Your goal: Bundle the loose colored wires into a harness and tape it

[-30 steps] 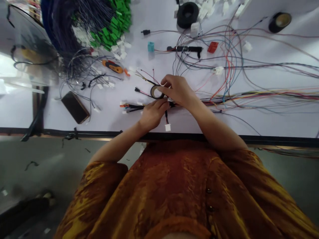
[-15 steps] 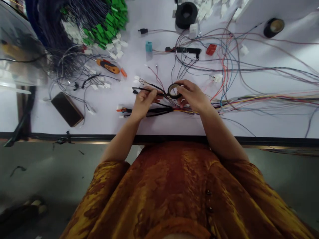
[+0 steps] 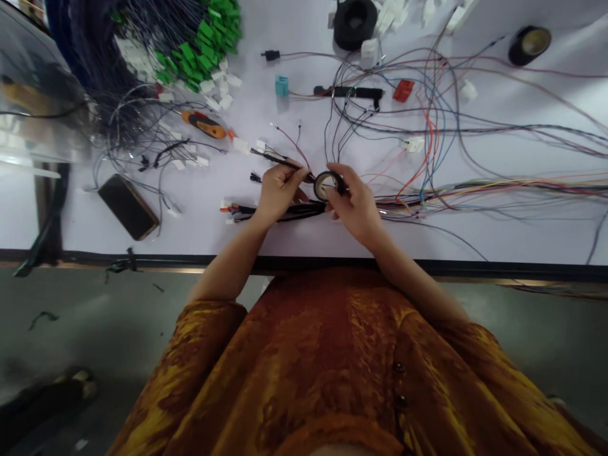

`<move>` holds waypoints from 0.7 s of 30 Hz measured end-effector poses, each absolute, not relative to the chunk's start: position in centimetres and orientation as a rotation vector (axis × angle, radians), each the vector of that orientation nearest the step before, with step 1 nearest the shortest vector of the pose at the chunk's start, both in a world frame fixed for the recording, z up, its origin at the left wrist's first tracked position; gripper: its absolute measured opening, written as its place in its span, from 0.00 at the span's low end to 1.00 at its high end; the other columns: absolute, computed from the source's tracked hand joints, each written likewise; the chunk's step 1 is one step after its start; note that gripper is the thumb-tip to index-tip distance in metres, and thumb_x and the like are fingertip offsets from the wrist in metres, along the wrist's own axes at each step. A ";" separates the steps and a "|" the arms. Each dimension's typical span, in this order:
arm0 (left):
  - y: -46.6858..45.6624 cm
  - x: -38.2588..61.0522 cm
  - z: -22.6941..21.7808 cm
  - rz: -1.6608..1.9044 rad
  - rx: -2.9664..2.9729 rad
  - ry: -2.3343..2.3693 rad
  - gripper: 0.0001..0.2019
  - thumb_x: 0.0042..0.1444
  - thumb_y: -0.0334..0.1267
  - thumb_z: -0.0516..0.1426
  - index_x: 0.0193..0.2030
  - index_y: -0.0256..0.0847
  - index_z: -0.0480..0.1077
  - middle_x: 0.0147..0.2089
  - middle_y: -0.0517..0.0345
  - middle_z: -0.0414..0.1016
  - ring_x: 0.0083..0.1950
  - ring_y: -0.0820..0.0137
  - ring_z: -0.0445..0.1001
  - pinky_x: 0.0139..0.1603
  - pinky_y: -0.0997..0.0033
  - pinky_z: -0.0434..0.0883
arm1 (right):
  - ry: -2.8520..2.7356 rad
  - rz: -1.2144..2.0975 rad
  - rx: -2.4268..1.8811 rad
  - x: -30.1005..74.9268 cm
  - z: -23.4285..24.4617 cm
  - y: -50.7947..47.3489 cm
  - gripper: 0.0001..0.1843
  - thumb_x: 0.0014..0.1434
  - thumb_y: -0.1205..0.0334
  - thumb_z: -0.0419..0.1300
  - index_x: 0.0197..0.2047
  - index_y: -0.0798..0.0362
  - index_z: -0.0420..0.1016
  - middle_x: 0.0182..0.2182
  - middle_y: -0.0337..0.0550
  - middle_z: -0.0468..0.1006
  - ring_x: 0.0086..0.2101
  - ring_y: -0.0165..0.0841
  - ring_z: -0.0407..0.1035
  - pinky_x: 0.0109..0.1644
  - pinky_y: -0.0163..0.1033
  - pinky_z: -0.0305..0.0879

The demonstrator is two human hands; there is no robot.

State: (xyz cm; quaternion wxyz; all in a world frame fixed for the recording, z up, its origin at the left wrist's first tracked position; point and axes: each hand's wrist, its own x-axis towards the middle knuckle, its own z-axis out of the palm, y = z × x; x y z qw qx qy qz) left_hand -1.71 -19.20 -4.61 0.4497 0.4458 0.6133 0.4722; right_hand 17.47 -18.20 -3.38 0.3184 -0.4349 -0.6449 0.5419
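My left hand [image 3: 280,190] is closed, its thumb and fingers pinching a thin black-taped wire branch [image 3: 278,159] that slants up to the left. Beside it, my right hand [image 3: 351,199] grips a roll of black tape [image 3: 327,185], thumb across the pale core. The roll sits against the wires just right of my left fingertips. Under both hands lies a wire harness [image 3: 304,210], its left branches wrapped in black and ending in small connectors [image 3: 228,208]. Its loose coloured wires [image 3: 456,189] run off to the right.
A phone [image 3: 128,207] and an orange-handled cutter [image 3: 203,125] lie left. Green and white connectors [image 3: 209,44] on bundled wires fill the back left. Other tape rolls [image 3: 354,25], a teal connector [image 3: 282,85], a red connector [image 3: 403,90] and tangled wires lie beyond my hands.
My right hand has turned and come slightly lower and left with the tape roll. The branch in my left hand now slants up to the left instead of lying nearly level.
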 end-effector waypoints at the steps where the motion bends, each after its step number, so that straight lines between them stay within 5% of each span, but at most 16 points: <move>1: -19.1 -1.8 -4.2 1.162 1.102 1.520 0.16 0.57 0.52 0.65 0.33 0.39 0.74 0.29 0.56 0.77 0.20 0.75 0.72 0.19 0.78 0.67 | -1.753 1.366 -1.135 17.3 -3.3 -19.0 0.25 0.65 0.59 0.57 0.64 0.47 0.66 0.45 0.46 0.78 0.39 0.36 0.77 0.40 0.41 0.77; 6: -18.2 -2.5 -2.4 1.072 1.173 1.534 0.09 0.54 0.38 0.67 0.27 0.39 0.74 0.20 0.59 0.70 0.23 0.69 0.74 0.23 0.74 0.70 | -1.918 1.267 -1.107 15.7 -3.7 -21.1 0.26 0.64 0.62 0.56 0.66 0.48 0.64 0.54 0.51 0.77 0.45 0.38 0.76 0.50 0.46 0.76; 12: -18.0 -1.6 -1.1 1.095 1.254 1.544 0.08 0.56 0.38 0.65 0.29 0.39 0.74 0.21 0.60 0.68 0.30 0.65 0.78 0.31 0.69 0.75 | -1.853 1.625 -1.014 15.4 -4.0 -21.2 0.34 0.64 0.63 0.55 0.72 0.49 0.54 0.38 0.41 0.80 0.26 0.29 0.72 0.34 0.38 0.75; 16: -20.2 0.0 -1.1 1.072 1.553 1.655 0.09 0.64 0.40 0.57 0.34 0.41 0.74 0.32 0.56 0.76 0.36 0.68 0.78 0.38 0.70 0.75 | -1.855 1.417 -1.067 16.8 -2.1 -18.6 0.18 0.65 0.62 0.54 0.57 0.52 0.74 0.34 0.41 0.79 0.30 0.31 0.73 0.37 0.38 0.73; 21: -22.3 0.8 -3.5 0.937 1.910 1.815 0.08 0.63 0.32 0.55 0.46 0.44 0.74 0.42 0.51 0.79 0.39 0.64 0.78 0.41 0.66 0.73 | -1.993 1.240 -0.971 14.5 -0.1 -11.8 0.06 0.57 0.70 0.64 0.37 0.51 0.80 0.36 0.41 0.81 0.41 0.38 0.75 0.52 0.46 0.72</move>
